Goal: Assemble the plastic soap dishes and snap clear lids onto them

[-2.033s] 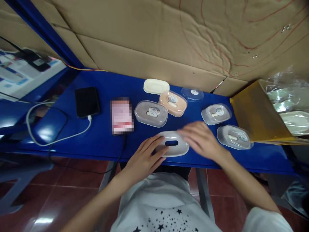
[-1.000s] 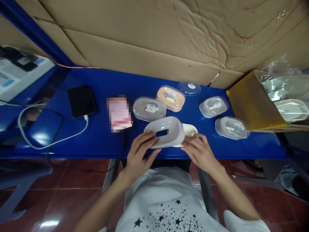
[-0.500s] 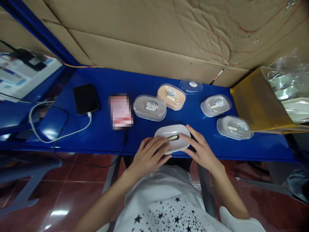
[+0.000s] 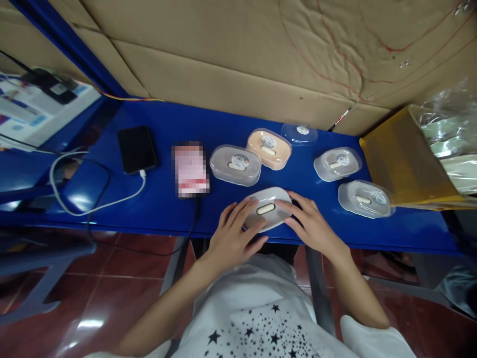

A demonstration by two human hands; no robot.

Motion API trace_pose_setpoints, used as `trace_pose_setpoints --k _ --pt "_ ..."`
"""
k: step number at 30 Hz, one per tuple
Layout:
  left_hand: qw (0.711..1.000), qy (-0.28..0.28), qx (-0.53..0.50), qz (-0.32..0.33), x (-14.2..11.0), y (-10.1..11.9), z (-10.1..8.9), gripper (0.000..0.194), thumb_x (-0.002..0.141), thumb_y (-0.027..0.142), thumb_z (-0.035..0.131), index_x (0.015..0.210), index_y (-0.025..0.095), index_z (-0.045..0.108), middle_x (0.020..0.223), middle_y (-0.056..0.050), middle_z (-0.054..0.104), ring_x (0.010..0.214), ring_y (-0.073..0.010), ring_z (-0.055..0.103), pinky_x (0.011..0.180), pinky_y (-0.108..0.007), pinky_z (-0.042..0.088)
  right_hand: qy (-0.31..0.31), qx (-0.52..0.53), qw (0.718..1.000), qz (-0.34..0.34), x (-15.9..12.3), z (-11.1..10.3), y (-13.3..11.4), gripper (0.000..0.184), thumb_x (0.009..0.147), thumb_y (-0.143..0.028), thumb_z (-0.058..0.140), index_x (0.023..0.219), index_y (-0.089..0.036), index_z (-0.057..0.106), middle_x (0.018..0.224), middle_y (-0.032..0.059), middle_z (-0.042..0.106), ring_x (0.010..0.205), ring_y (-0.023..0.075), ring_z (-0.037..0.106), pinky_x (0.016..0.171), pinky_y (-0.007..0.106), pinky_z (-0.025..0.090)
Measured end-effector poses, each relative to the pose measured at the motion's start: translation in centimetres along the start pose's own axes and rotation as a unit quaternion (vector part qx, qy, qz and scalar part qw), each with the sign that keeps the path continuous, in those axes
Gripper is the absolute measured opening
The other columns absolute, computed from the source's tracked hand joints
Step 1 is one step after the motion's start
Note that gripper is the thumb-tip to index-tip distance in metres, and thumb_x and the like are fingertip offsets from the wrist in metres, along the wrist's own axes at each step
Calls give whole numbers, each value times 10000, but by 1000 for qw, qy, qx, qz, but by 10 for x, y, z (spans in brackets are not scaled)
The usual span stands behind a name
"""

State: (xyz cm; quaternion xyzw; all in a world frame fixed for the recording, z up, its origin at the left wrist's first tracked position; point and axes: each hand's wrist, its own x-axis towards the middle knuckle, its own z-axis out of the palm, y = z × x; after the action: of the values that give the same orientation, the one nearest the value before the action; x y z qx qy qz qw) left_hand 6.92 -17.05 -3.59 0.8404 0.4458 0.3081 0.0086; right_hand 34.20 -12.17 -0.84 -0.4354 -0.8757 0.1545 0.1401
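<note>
Both hands are on a white oval soap dish (image 4: 266, 210), which sits near the front edge of the blue tabletop (image 4: 160, 129). Its near rim lies just behind that edge, and a cream piece shows through its central slot. The left hand (image 4: 233, 233) cups the dish's left end, with fingers spread over the top. The right hand (image 4: 311, 223) grasps the right end, with fingertips on the rim. Neither hand looks clenched. A narrow blue strip separates the dish from a grey lidded soap box (image 4: 235, 165) behind it. A peach soap box (image 4: 269, 150) and a clear lid (image 4: 299, 133) stand farther back, against a cardboard wall (image 4: 223, 64). To the right, two more lidded boxes (image 4: 337, 164) (image 4: 364, 199) lie beside a yellow-brown sheet (image 4: 406, 159), with the nearer box's end close to the tabletop's front edge. To the left are a pixelated card (image 4: 190, 170), then a black phone (image 4: 137, 149) with a white cable (image 4: 97, 191) running over the tabletop's left side.
</note>
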Motion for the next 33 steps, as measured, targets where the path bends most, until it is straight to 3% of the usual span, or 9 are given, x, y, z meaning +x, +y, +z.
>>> trace_pose_setpoints --k 7,10,13,16,19,22,25,28,33 --pt "999 -27 26 -20 4 1 3 265 1078 342 678 1310 225 727 1602 -178 609 1556 -373 517 1206 -554 504 62 -37 997 -41 53 -42 24 378 1153 -416 450 1241 -266 786 1557 103 663 1434 286 630 1204 516 502" --pt "999 -26 22 -15 3 1 3 260 1077 332 677 1302 214 729 1580 -167 629 1549 -383 522 1198 -558 524 85 -120 988 35 92 -60 58 447 1141 -314 380 1444 -184 682 1520 157 686 1451 313 608 1230 540 450" --pt "1000 -26 -1 -10 2 1 2 240 1068 313 691 1282 211 728 1573 -176 620 1545 -385 524 1204 -569 534 4 -207 973 101 131 -63 87 591 1054 -196 403 1627 -76 483 1671 243 523 1551 392 492 1260 629 360" --pt "998 -13 -66 -17 -1 0 -1 195 1047 287 720 1229 217 716 1640 -190 516 1587 -401 464 1218 -589 532 -46 -227 966 112 155 -61 102 690 1007 -282 522 1656 -63 435 1642 282 529 1515 437 505 1244 634 357" --pt "989 -2 -142 -43 -3 -3 -5 233 1029 254 737 1251 222 675 1715 -185 384 1653 -421 349 1241 -601 517 -36 -217 969 110 163 -62 110 818 965 -475 653 1681 -151 425 1638 255 520 1496 461 494 1224 639 362" --pt "972 -43 -214 -83 -3 -9 -12 368 1023 227 735 1370 251 613 1765 -164 295 1671 -399 323 1292 -596 464 -49 -183 975 118 161 -66 123 903 927 -604 708 1693 -228 412 1688 238 457 1503 480 471 1194 674 376" --pt "946 -87 -278 -140 -1 -15 -17 569 1004 207 751 1511 309 512 1769 -137 313 1644 -351 393 1315 -564 444 -47 -164 977 126 155 -67 134 881 888 -695 733 1622 -260 515 1544 228 578 1391 498 550 1127 679 426" --pt "924 -95 -323 -179 0 -20 -20 754 983 208 783 1610 357 391 1758 -116 370 1636 -317 413 1328 -543 429 -34 -147 981 124 149 -65 137 904 856 -729 755 1597 -264 532 1465 214 598 1356 493 573 1133 702 414" --pt "902 -87 -370 -204 -3 -24 -17 864 958 238 828 1661 397 350 1773 -92 371 1643 -326 398 1355 -567 370 -1 -110 986 129 147 -71 121 885 896 -714 722 1608 -237 504 1595 222 527 1429 487 545 1123 739 435"
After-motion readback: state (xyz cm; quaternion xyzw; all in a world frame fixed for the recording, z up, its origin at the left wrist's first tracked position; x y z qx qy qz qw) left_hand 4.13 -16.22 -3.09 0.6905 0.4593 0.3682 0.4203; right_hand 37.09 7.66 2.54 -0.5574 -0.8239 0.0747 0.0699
